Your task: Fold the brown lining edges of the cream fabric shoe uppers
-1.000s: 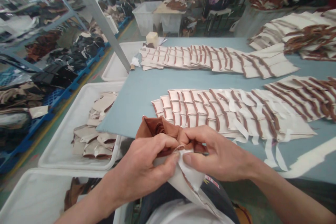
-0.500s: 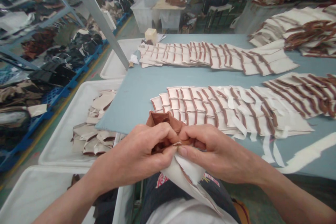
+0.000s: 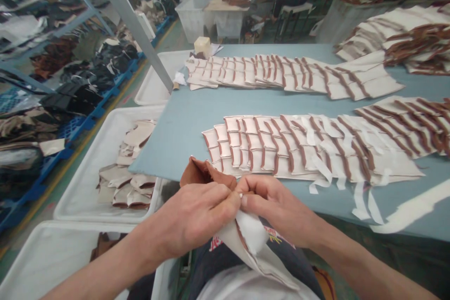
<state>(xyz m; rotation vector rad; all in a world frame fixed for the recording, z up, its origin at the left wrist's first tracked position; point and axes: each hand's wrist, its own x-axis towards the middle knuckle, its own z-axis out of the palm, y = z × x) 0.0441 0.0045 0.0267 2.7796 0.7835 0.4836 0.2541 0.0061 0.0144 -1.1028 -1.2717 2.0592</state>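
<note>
Both hands meet over my lap at the near edge of a blue-grey table (image 3: 183,122). My left hand (image 3: 193,218) and my right hand (image 3: 272,204) are closed on one brown and cream fabric piece (image 3: 200,174), thumbs and forefingers pinched together at its edge. A white strip (image 3: 249,236) hangs down from the pinch. Just beyond my hands lies a fanned row of cream pieces with brown strips (image 3: 298,150).
A second fanned row (image 3: 281,72) and more stacks (image 3: 404,42) lie farther back on the table. White trays (image 3: 87,168) to the left hold loose cut pieces. A slanted metal post (image 3: 133,23), racks of dark material and white bins stand beyond. Loose white strips (image 3: 365,201) lie at the right.
My hands have drawn slightly closer together and nearer to me, the pinch has tightened, and the brown piece has shifted left and bunched less.
</note>
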